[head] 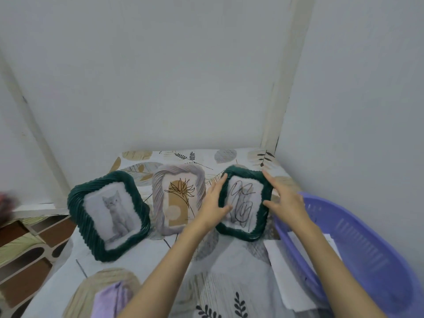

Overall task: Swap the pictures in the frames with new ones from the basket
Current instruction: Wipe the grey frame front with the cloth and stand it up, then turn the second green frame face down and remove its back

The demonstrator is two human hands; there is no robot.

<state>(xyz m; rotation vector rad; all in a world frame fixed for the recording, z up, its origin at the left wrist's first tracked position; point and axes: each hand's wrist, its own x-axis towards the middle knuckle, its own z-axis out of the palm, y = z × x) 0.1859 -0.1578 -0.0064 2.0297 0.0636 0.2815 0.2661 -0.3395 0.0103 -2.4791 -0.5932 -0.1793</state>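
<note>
Standing on the leaf-print cloth [229, 267], three frames line up before the wall, and the lilac frame [177, 198] in the middle serves as the landmark. To its right stands the scribble frame [246, 203], dark green and ribbed, showing a black line scribble. Both hands are on it. The left hand [213, 203] lies against its left edge, fingers straight up along the rim and thumb reaching over the glass. The right hand [285, 198] takes its right edge, index finger stretched to the top corner and thumb pressed on the rim lower down; the fingers behind are hidden, so I cannot tell how tightly either hand clasps it. To the left of the lilac frame stands the cat frame [110, 214], also dark green, tilted back, with a grey kitten picture. The lilac frame itself shows a brown arch and a line-drawn flower. Farther right, past the scribble frame, the purple basket [367, 260] sits at the cloth's edge with white sheets [286, 271] in it and under its near rim.
</note>
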